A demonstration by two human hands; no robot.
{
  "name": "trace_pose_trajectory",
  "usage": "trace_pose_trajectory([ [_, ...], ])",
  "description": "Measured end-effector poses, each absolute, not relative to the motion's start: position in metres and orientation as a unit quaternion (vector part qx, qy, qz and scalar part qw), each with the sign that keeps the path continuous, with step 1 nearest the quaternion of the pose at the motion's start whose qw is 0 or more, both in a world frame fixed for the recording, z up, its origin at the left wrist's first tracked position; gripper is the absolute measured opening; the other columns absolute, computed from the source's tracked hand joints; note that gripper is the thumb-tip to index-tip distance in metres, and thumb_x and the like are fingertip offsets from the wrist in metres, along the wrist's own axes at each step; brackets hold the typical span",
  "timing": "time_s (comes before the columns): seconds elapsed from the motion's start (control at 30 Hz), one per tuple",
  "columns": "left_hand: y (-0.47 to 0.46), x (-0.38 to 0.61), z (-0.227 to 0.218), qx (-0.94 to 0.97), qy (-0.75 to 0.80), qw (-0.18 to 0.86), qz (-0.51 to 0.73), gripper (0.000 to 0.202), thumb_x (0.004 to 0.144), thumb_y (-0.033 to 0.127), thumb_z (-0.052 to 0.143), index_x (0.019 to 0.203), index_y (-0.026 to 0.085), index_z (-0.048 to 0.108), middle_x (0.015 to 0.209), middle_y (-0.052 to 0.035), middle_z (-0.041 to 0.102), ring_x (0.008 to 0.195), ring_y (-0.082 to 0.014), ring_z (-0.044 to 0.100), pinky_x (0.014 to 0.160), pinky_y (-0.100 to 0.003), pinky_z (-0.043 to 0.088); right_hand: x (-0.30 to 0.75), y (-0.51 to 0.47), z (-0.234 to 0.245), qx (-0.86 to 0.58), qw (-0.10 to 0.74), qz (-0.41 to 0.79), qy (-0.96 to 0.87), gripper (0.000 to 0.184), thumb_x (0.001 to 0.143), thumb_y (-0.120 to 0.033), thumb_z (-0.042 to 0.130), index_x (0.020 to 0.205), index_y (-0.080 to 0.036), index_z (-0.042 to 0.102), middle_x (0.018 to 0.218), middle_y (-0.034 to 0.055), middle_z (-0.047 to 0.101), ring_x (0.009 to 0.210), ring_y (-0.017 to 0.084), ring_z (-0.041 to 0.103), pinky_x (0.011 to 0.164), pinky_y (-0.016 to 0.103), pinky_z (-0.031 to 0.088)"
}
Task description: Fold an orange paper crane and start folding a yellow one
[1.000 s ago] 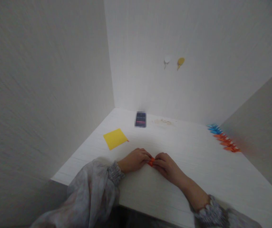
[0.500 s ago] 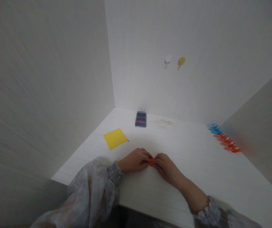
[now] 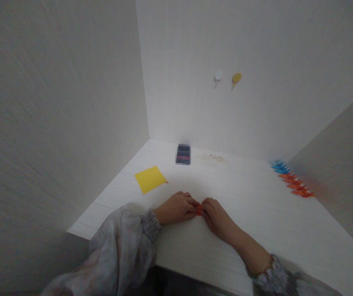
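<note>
My left hand (image 3: pixel 176 207) and my right hand (image 3: pixel 216 216) meet on the white table (image 3: pixel 256 213), fingertips pinched together on a small folded orange paper (image 3: pixel 198 210). Most of the paper is hidden between the fingers; only a sliver of orange shows. Both hands rest on the tabletop near its front edge. Loose grey patterned sleeves cover both my forearms.
A yellow paper square (image 3: pixel 150 179) lies to the left behind my hands. A small dark pack (image 3: pixel 183 154) lies at the back near the wall corner. A row of blue and orange folded paper pieces (image 3: pixel 292 179) lines the right side. Two small hooks (image 3: pixel 227 79) hang on the back wall.
The hands have closed in a little more over the orange paper, so less of it shows. They stay in the same spot on the table.
</note>
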State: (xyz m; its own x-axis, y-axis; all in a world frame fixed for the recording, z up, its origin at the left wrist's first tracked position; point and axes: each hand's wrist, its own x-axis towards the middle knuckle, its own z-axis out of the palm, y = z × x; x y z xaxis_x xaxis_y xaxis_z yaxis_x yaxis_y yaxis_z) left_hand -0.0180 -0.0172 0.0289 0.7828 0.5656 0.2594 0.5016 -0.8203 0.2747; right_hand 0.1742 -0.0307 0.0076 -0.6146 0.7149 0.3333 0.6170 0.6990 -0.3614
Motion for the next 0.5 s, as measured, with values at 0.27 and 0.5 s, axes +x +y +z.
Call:
trace_pose_trajectory([
  [0.27,-0.0178,-0.0179,0.0294,0.938,0.278,0.122,0.168,0.022,0.082,0.029,0.043,0.089,0.024,0.063,0.099,0.0017,0.062,0.09,-0.0148,0.051,0.08,-0.028,0.035,0.1717,-0.0314,0.0046,-0.388,0.263,0.141,-0.872,0.011,0.081,-0.012,0.039,0.079,-0.016,0.05,0.09,0.0084,0.048,0.084,0.018,0.048,0.076,0.036,0.043],
  [0.5,-0.02,-0.0184,0.0311,0.934,0.282,0.138,0.172,0.022,0.082,0.026,0.043,0.094,0.023,0.06,0.099,0.0007,0.062,0.091,-0.0145,0.051,0.082,-0.028,0.035,0.1682,-0.03,0.0074,-0.399,0.269,0.155,-0.863,0.01,0.077,-0.009,0.04,0.075,-0.016,0.048,0.086,0.0079,0.048,0.08,0.018,0.047,0.073,0.035,0.043],
])
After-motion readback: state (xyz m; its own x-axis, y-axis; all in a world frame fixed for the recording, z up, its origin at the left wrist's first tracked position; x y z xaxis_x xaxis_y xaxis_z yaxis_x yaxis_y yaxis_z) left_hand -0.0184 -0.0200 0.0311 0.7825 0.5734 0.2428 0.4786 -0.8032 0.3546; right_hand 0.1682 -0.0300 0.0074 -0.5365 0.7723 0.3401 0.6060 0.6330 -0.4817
